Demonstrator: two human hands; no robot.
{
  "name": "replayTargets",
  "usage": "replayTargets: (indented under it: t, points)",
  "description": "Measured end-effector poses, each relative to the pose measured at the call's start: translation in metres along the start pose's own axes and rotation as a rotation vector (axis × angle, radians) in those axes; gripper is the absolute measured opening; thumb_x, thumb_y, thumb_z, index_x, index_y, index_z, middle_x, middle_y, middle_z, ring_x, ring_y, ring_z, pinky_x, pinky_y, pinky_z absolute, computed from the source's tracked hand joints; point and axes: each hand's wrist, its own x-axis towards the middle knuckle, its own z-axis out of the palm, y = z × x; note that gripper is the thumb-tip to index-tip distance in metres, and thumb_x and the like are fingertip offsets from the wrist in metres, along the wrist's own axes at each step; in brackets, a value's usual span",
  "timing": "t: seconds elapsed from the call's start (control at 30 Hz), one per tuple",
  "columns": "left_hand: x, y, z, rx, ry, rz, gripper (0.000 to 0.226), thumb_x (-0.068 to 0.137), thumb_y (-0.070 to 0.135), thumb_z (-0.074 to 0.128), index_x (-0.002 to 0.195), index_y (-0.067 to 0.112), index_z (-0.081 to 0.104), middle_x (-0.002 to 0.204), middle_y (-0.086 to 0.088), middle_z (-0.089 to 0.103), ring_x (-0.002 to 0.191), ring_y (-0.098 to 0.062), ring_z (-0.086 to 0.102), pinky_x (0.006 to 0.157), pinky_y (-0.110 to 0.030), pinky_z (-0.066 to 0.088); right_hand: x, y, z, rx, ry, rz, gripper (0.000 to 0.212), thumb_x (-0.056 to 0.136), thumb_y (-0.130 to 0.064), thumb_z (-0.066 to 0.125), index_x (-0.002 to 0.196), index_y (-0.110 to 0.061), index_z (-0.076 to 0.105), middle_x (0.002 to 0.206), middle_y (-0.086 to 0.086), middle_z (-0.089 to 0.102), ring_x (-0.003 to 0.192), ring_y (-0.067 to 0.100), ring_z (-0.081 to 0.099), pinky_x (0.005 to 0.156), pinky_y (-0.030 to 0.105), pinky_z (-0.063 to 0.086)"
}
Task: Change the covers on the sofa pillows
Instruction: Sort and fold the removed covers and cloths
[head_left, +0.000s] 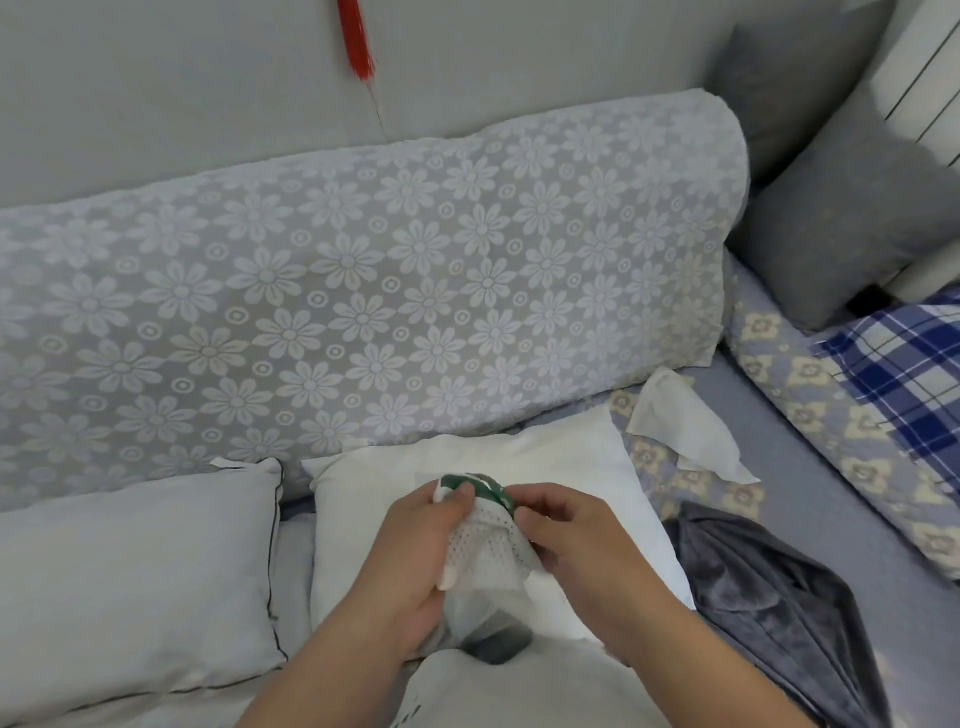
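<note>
Both hands hold a bunched white perforated cover (485, 551) with a green pattern at its top, low in the middle of the view. My left hand (415, 551) grips its left side, fingers curled over the fabric. My right hand (576, 540) pinches its right edge. Under them lies a bare white pillow insert (587, 467) on the sofa seat. A light grey pillow (135, 566) with dark piping lies to the left. A crumpled dark grey cover (769, 608) lies to the right.
A long floral-patterned backrest cushion (363, 291) runs behind the pillows. A small white cloth (680, 421) lies on the seat at right. Further right are a grey pillow (841, 223) and a blue plaid pillow (898, 364). A red tassel (358, 41) hangs on the wall.
</note>
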Motion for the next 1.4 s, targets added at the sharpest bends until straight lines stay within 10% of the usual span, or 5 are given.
replayTargets:
  t: [0.33,0.73,0.93,1.1,1.4]
  points:
    - [-0.006,0.003,0.0,0.14,-0.065,0.118,0.017,0.099,0.006,0.055,0.096,0.0,0.072,0.1,-0.027,0.073,0.093,-0.04,0.071,0.086,-0.046,0.053,0.006,0.004,-0.024,0.118,-0.032,0.083,0.012,0.092,0.007,0.062,0.1,0.004,0.069,0.089,0.018,0.068,0.075,0.022,0.065,0.078,0.033,0.058]
    - [-0.014,0.046,0.011,-0.145,-0.117,0.321,0.009,0.088,0.006,0.059,0.085,0.008,0.067,0.082,-0.01,0.07,0.075,-0.021,0.069,0.071,-0.033,0.057,-0.002,0.065,-0.161,-0.698,0.378,0.265,0.017,0.09,-0.002,0.058,0.093,-0.014,0.07,0.092,0.01,0.069,0.081,0.023,0.066,0.081,0.043,0.057]
    - [-0.035,0.011,0.089,-0.052,-0.3,0.143,0.017,0.088,0.007,0.059,0.097,0.003,0.073,0.096,-0.019,0.071,0.083,-0.024,0.07,0.071,-0.032,0.059,-0.038,0.059,-0.137,-0.752,0.119,-0.099,0.11,0.065,-0.058,0.076,0.156,-0.031,0.021,0.151,-0.02,0.021,0.14,0.0,0.02,0.119,0.027,0.019]
    - [-0.057,0.003,0.166,-0.102,-0.463,0.031,0.026,0.088,0.013,0.056,0.108,0.004,0.071,0.103,-0.017,0.074,0.091,-0.026,0.074,0.083,-0.043,0.061,-0.041,0.101,-0.138,-0.538,0.688,-0.176,0.026,0.089,-0.018,0.056,0.112,-0.024,0.066,0.11,-0.006,0.069,0.105,0.017,0.064,0.079,0.023,0.047]
    - [0.022,-0.052,0.286,0.099,-0.332,-0.112,0.027,0.096,0.013,0.058,0.121,0.009,0.068,0.125,-0.018,0.069,0.12,-0.034,0.063,0.105,-0.055,0.046,-0.192,0.093,-0.358,-0.766,1.09,0.007,0.041,0.086,-0.003,0.05,0.109,-0.033,0.066,0.084,0.005,0.068,0.076,0.029,0.063,0.061,0.035,0.047]
